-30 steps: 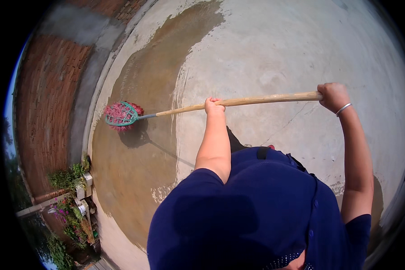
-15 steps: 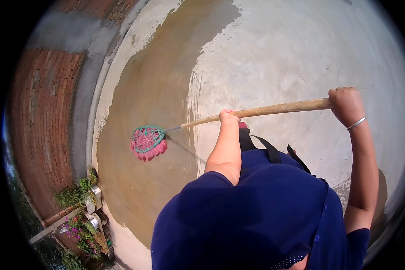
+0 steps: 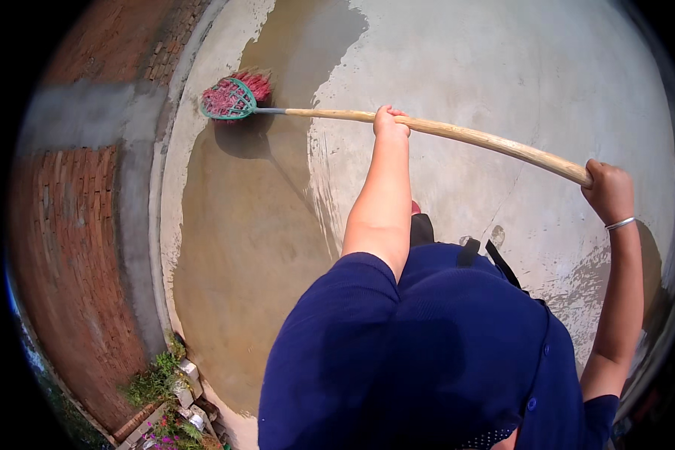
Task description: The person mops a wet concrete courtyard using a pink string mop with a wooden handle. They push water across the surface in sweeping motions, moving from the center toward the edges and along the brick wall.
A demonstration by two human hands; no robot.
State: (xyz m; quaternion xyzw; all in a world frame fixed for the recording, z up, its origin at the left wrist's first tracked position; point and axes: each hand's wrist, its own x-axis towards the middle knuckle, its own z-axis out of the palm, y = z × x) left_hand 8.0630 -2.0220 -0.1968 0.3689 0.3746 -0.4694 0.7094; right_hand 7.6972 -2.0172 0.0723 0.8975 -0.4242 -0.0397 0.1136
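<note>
Both my hands grip the long wooden handle of a mop (image 3: 495, 142). My left hand (image 3: 391, 121) is wrapped round the middle of the handle, arm stretched forward. My right hand (image 3: 609, 192), with a silver bangle at its wrist, closes round the handle's end at the right. At the far left is the mop head (image 3: 232, 98), a green plastic frame with pink-red strands, somewhat blurred. Its dark shadow lies just below it on the wet floor, and the head looks raised off the concrete.
A wide brown wet band (image 3: 240, 247) crosses the pale concrete floor (image 3: 457, 82). Along the left runs a brick wall (image 3: 75, 247) with a low grey ledge. Green plants (image 3: 154, 382), pink flowers and pale blocks stand at the lower left.
The mop head has swung forward, away from me, and its strands now point outward. My left hand has moved forward with it; my right hand has shifted slightly right and nearer.
</note>
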